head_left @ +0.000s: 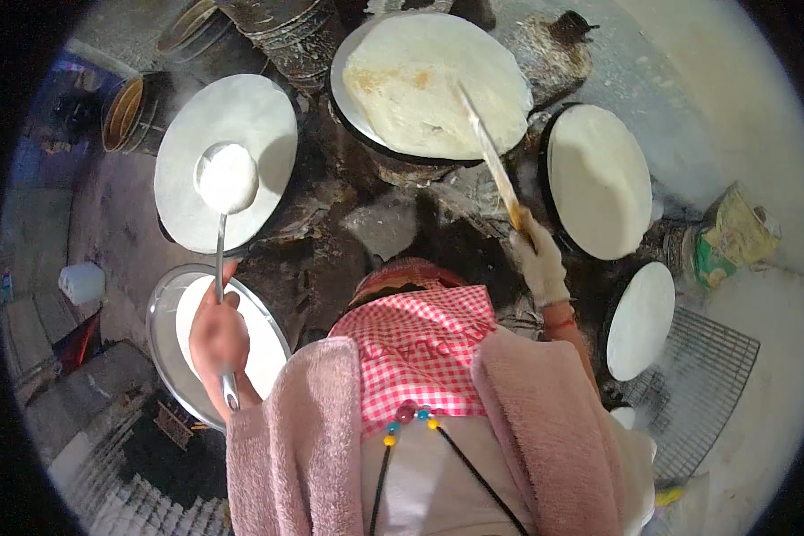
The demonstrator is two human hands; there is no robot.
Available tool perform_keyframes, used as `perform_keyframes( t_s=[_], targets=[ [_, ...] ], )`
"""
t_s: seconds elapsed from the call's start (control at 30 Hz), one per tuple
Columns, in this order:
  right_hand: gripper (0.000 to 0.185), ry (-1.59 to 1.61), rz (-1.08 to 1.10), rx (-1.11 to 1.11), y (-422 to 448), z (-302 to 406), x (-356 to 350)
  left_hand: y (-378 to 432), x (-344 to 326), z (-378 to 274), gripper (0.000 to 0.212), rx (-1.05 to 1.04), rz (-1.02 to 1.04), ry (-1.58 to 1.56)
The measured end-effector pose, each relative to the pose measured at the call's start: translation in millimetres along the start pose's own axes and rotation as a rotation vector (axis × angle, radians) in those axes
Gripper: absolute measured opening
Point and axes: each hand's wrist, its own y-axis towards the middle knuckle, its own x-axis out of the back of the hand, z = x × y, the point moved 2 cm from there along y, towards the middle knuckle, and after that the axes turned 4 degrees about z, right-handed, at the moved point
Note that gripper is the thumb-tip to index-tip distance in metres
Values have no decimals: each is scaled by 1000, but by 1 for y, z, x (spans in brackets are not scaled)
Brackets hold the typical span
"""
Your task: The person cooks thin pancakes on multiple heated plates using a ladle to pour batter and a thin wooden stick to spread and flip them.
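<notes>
My left hand (221,335) is bare and grips the handle of a metal ladle (221,251). White batter (229,177) fills the ladle's bowl, which hangs over a round griddle coated with pale batter (181,154). Below that hand stands a metal basin (157,335) of white liquid. In a white knit glove, my right hand (539,258) is closed around a long flat stick, perhaps a wooden spatula (486,141). Its far end rests on or just above a large pale flatbread (435,100) with brown patches, on the griddle straight ahead.
Further griddles on the right bear pale rounds, one beside my right hand (599,181) and one lower (642,321). A wire rack (717,395) lies at the far right near a yellow and green bag (730,234). Blackened metal buckets (130,114) stand at the upper left.
</notes>
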Motion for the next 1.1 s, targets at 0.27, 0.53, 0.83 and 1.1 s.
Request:
perform_keyframes(
  t_s=[0.27, 0.53, 0.83, 1.1],
  targets=[
    [57, -398, 168, -106, -56, 20, -17, 37, -25, -29, 44, 37, 96, 190],
    [48, -422, 266, -126, 30, 55, -27, 35, -4, -63, 57, 237, 926, -1220],
    [51, -432, 323, -166, 37, 63, -29, 71, 23, 0, 54, 554, 501, -1226],
    [56, -581, 387, -183, 8, 4, -29, 72, 53, 0, 57, 405, 663, -1423]
  ],
)
